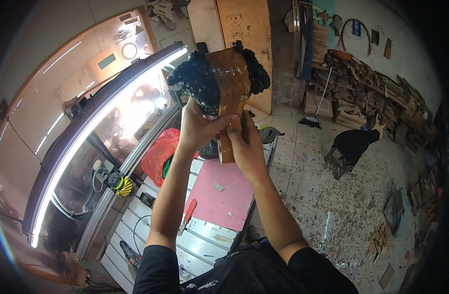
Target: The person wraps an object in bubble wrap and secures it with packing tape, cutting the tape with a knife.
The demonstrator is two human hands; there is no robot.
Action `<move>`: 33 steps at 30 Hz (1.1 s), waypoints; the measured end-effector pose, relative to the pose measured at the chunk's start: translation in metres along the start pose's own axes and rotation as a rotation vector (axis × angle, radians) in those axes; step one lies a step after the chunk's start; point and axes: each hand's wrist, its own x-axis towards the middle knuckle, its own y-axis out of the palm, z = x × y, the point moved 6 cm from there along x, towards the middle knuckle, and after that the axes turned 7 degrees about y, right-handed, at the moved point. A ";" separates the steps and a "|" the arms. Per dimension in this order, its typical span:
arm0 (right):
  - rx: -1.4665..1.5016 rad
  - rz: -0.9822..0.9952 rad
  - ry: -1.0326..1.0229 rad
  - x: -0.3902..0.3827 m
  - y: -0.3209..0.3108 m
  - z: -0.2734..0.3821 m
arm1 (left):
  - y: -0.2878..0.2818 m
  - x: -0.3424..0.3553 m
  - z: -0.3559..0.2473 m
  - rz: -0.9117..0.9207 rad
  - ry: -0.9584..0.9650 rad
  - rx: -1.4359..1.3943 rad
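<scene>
Black bubble wrap (200, 76) and brown tape (232, 78) are concealing the contents of the package in hand, which is itself hiding some fingers of the left hand (199, 125) and right hand (246, 147). The red plastic bag (158, 152) is covering most of something green (166, 167) (its kind is escaping recognition). The lower edge is cutting off the black shirt (263, 264).

Bare forearms (170, 196) stretched forward — left grip (200, 126) and right grip (247, 143) side by side, curled, thumbs (226, 119) close
</scene>
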 end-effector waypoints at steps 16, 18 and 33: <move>-0.180 0.017 0.062 0.003 0.004 -0.012 | -0.005 0.005 -0.018 -0.009 0.102 -0.105; -0.151 0.041 0.074 0.002 0.004 -0.014 | -0.004 0.002 -0.007 0.019 -0.028 -0.059; 0.108 -0.081 -0.199 -0.057 -0.012 -0.017 | -0.008 -0.018 0.015 0.047 0.264 0.082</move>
